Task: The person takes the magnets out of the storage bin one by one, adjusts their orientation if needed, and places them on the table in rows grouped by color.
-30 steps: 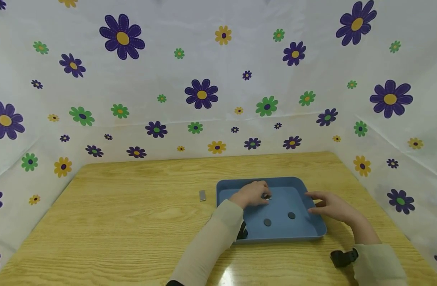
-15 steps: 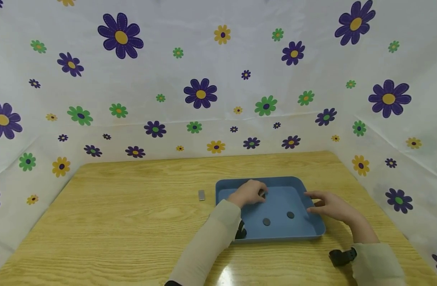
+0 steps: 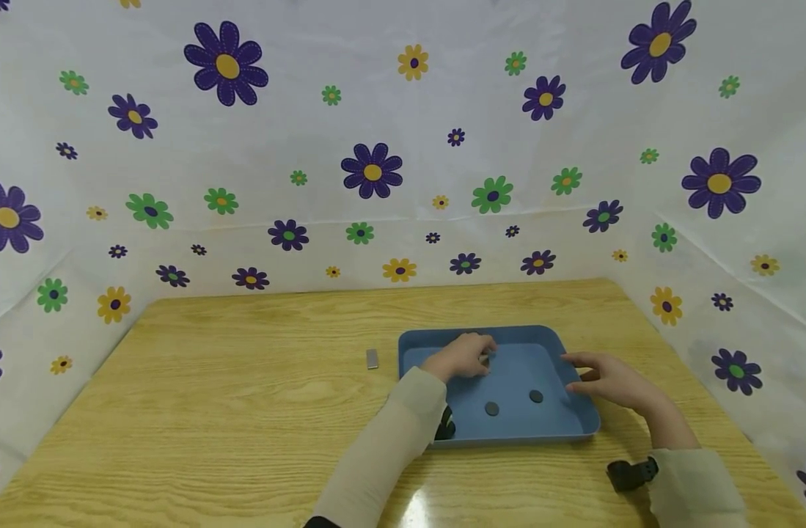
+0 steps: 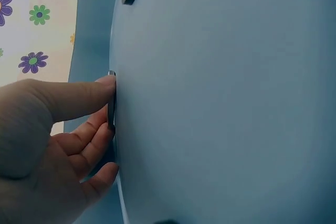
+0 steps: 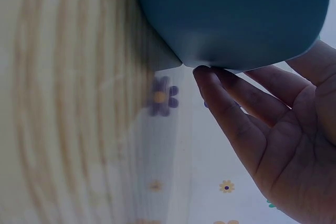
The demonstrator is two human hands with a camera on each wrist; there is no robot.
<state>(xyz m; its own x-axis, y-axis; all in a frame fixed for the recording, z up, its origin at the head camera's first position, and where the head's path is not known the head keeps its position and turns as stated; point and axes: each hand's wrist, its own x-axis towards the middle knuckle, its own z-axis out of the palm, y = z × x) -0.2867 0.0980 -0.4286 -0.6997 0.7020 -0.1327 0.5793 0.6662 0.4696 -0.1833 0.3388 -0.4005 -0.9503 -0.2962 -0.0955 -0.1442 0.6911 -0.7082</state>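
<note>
Reaching into the blue tray (image 3: 515,440), my left hand (image 3: 465,356) pinches a small flat metallic piece (image 4: 111,100) between thumb and fingers. The piece shows edge-on at the tray's floor in the left wrist view, so its full outline is hidden. Two dark grey discs (image 3: 491,408) lie flat in the tray, to the right of and nearer than that hand. My right hand (image 3: 610,378) holds the tray's right side, thumb at the rim and fingers against the outer wall (image 5: 236,24) in the right wrist view.
A small grey rectangular piece (image 3: 372,358) lies on the wooden table (image 3: 244,396), left of the tray. Flower-printed white sheets (image 3: 277,147) enclose the table at the back and sides. A black wrist camera (image 3: 630,475) sits on the right wrist.
My left hand has drawn slightly left within the tray, and the metallic piece shows less between its fingers. The right hand stays at the tray's side.
</note>
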